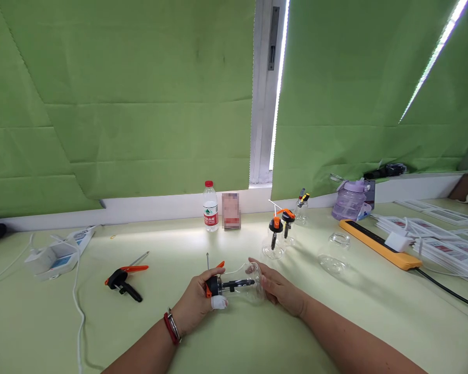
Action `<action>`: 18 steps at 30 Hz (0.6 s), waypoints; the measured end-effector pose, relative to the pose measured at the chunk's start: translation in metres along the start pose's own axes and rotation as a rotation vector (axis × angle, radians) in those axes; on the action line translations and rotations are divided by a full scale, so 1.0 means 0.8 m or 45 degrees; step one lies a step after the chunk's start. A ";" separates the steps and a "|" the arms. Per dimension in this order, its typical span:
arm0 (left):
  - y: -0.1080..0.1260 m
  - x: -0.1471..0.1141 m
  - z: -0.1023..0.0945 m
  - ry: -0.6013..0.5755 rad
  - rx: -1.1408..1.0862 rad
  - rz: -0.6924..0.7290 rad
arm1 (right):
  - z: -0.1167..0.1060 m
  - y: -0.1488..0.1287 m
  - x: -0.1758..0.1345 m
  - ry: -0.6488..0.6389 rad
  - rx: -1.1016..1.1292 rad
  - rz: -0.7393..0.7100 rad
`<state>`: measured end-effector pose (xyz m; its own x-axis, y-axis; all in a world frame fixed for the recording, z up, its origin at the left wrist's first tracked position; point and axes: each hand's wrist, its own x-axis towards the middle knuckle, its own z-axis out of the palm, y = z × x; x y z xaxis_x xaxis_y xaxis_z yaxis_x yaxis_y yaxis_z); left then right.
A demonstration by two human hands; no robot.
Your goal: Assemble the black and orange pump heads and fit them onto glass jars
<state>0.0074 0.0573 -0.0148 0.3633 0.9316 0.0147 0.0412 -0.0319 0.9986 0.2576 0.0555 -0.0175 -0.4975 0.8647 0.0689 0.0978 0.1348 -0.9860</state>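
Observation:
My left hand (pixel 198 301) is closed round the black-and-orange pump top (pixel 212 285) at the neck of a clear bottle (pixel 253 296). A white wrap covers one of its fingertips. My right hand (pixel 283 288) grips the rounded base of that bottle, which lies sideways between both hands. A black tube (pixel 237 284) shows inside it. To the left, a loose black-and-orange pump top (pixel 122 280) with a thin metal rod rests on the table (pixel 171 337). At the right lies or stands a clear bottle without a top (pixel 334 257).
Clear bottles with black-and-orange tops (pixel 273 249) stand behind my right hand, beside a jar holding tools (pixel 302 210). A water bottle (pixel 210 210) and a blurred box (pixel 231 212) are at the back. An orange power strip (pixel 382 245) and white cable (pixel 79 306) lie at the sides.

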 end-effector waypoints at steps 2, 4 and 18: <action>-0.001 0.000 -0.001 0.017 -0.016 0.013 | 0.000 0.001 -0.002 -0.014 0.061 -0.058; -0.002 0.000 -0.002 0.019 -0.031 0.015 | 0.000 0.004 -0.002 -0.034 0.119 -0.078; -0.010 -0.002 0.001 -0.019 0.005 0.004 | 0.000 -0.012 0.000 -0.008 0.164 0.110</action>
<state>0.0074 0.0554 -0.0230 0.3772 0.9260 0.0169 0.0438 -0.0360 0.9984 0.2563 0.0543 -0.0082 -0.4977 0.8672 -0.0177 0.0291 -0.0038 -0.9996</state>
